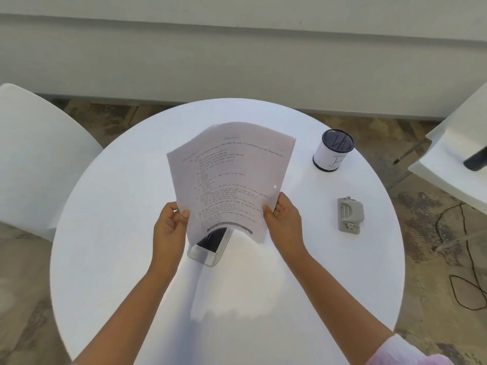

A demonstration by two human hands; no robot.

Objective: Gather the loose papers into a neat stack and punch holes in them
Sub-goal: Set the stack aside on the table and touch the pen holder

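White printed papers (226, 177) sit gathered in a stack that I see held up above the round white bench (105, 233), top edges bowing away from me. My left hand (170, 227) grips the stack's lower left edge, thumb on the front sheet; my right hand (283, 219) grips the lower right edge the same way, fingers curled behind. Under the stack's bottom edge a clear tray (209, 248) lies on the bench, partly hidden. To the right, well apart from the papers, the grey hole punch (350, 214) lies on the bench, and beyond it stands a mesh pen cup (332, 153).
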